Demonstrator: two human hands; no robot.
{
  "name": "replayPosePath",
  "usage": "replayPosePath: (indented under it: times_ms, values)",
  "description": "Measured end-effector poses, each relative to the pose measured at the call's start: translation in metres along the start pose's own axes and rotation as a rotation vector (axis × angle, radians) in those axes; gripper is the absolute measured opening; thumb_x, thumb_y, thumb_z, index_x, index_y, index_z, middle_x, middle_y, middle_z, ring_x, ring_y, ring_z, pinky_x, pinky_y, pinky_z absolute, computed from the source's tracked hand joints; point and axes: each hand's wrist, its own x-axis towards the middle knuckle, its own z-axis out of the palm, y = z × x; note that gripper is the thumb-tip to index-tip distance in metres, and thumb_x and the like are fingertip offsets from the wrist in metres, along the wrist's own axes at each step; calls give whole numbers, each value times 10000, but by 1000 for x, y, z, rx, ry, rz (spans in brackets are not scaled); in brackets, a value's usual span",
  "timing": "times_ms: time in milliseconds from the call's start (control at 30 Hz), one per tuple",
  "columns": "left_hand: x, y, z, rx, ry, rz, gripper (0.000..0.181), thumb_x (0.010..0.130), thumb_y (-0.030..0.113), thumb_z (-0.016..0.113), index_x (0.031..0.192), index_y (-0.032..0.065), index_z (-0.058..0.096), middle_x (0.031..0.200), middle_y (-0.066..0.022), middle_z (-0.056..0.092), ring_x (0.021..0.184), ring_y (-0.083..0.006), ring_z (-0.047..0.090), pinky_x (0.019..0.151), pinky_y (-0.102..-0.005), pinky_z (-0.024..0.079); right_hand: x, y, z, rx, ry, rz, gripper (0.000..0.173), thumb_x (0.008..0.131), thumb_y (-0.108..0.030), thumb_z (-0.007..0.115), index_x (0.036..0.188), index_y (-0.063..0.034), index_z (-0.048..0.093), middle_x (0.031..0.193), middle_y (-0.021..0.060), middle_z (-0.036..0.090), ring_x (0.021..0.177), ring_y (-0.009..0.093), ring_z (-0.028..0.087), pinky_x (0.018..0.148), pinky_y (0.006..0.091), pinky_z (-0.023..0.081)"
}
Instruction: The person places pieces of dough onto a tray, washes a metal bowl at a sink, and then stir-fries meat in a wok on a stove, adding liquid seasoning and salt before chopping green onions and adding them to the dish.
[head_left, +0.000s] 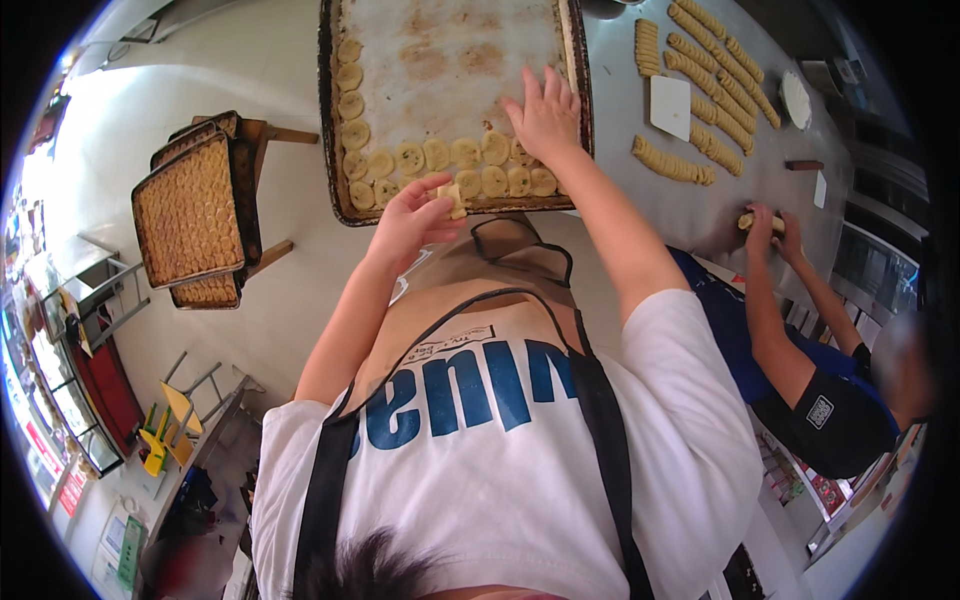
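Observation:
My left hand (417, 222) is shut on pieces of pale dough (452, 201), held between thumb and fingers over the near edge of a large dark-rimmed baking tray (328, 112). Flat round dough pieces (466, 153) lie in two rows along the tray's near side and in a column down its left side; some show green flecks. My right hand (546, 112) reaches palm down over the tray's right part, fingers spread, beside the end of the upper near row. What lies under its palm is hidden.
Right of the tray, a metal table (615, 112) bears several sliced dough rolls (712, 82), a white scraper (670, 107) and a round white dish (796, 100). A co-worker's hands (765, 229) hold a dough roll there. At left, filled trays (191, 214) rest on a wooden stool (289, 135).

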Motion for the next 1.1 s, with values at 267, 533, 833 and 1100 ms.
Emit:
replayPosePath:
  times_ms: [267, 533, 833, 1100]
  values:
    - [25, -12, -17, -195, -35, -87, 194, 970, 130, 605, 1152, 71, 572, 1005, -70, 671, 839, -193, 710, 651, -298, 599, -75, -63, -82, 1301, -511, -40, 440, 811, -161, 777, 1216, -56, 639, 1048, 60, 594, 800, 137, 630, 699, 275, 524]
    - [25, 0, -20, 207, -87, -94, 247, 945, 150, 650, 1142, 9, 601, 966, -64, 686, 823, -143, 703, 680, -262, 593, -78, -54, -73, 1275, -611, -13, 338, 788, -172, 757, 1100, -57, 694, 990, 96, 633, 798, 185, 666, 743, 301, 549]
    - [22, 7, -23, 314, 27, 44, 336, 946, 166, 653, 1214, -26, 586, 1022, -83, 695, 833, -141, 696, 692, -243, 574, 10, -23, -13, 525, -251, -147, 323, 823, -227, 726, 1110, -87, 684, 1065, 83, 628, 950, 241, 649, 817, 361, 527]
    - [6, 2, -36, 74, 93, 38, 333, 952, 179, 647, 1231, 10, 582, 1118, -92, 680, 889, -159, 696, 725, -253, 574, 47, -50, 17, 124, -167, -112, 552, 976, -431, 484, 1441, -138, 429, 1460, 160, 369, 1357, 327, 326, 1111, 513, 232]
